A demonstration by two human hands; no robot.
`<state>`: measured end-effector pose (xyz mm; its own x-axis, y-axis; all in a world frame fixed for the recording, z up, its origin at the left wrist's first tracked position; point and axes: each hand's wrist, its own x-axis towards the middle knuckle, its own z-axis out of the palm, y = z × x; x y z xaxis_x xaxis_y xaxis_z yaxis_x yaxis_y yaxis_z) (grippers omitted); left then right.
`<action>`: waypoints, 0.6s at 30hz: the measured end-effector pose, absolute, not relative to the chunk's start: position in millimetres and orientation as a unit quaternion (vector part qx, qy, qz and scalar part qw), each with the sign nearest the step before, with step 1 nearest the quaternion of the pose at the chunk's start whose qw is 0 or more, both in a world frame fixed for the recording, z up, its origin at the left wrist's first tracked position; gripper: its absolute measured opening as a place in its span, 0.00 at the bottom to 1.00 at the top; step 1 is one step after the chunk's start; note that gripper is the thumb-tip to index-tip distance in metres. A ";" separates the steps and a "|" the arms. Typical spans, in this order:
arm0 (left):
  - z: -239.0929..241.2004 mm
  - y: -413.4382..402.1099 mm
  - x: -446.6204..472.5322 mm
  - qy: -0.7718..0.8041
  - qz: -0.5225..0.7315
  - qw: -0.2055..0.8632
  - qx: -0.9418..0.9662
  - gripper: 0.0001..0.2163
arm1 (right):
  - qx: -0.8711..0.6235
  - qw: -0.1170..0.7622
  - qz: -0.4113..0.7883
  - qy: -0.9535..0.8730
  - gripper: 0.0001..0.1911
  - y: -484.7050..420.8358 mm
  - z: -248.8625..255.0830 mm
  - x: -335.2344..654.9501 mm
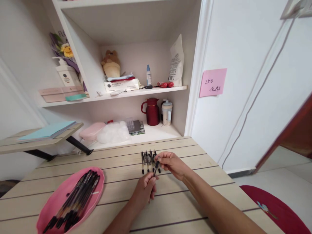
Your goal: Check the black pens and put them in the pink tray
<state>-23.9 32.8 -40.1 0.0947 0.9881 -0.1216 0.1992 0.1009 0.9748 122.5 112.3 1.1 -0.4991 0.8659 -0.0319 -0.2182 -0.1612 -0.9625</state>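
Observation:
A slim dark pen slants up between my two hands over the striped wooden table. My left hand is closed around its lower end. At the upper end, the thumb and fingers of my right hand pinch the tip. Just behind my hands lie several pens in a neat upright row, with small dark pieces between them; my right hand partly hides the right side of this row. To the left, a pink oval tray holds a heap of black pens.
Blue paper lies on a small raised stand at the left. Behind the table, shelves carry a red jug, a cup and a plastic bag. A red stool is at the lower right.

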 end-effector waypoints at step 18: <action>-38.6 31.7 -22.8 0.548 0.388 0.511 0.536 0.15 | -0.327 0.401 0.666 -0.537 0.14 117.7 -7.0 123.6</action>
<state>-22.8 31.7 -38.6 0.0975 0.9848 -0.1435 0.1916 0.1229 0.9737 123.6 117.7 -7.0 -0.4645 0.8855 -0.0062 -0.1825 -0.1026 -0.9778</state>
